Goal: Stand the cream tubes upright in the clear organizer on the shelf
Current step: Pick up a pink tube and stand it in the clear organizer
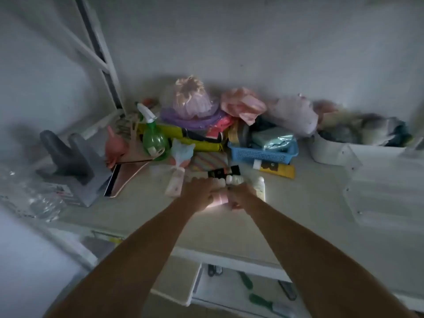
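Both my hands reach onto the white shelf (142, 210) among several cream tubes. My left hand (198, 189) lies over the tubes with its fingers curled on a pink tube (219, 199) that sits between the two hands. My right hand (241, 195) closes on the same cluster from the right. A white-capped tube (234, 179) stands just beyond the fingers. A pale pink tube (174, 184) lies to the left, a white tube (260, 187) to the right. The clear organizer is too blurred to make out.
A green spray bottle (153, 138), a blue basket (259, 154), a yellow tube (275, 169), plastic bags and pouches crowd the back of the shelf. A grey stand (71, 161) sits at the left, a white tub (332, 154) at the right. Below is an open drawer (241, 292).
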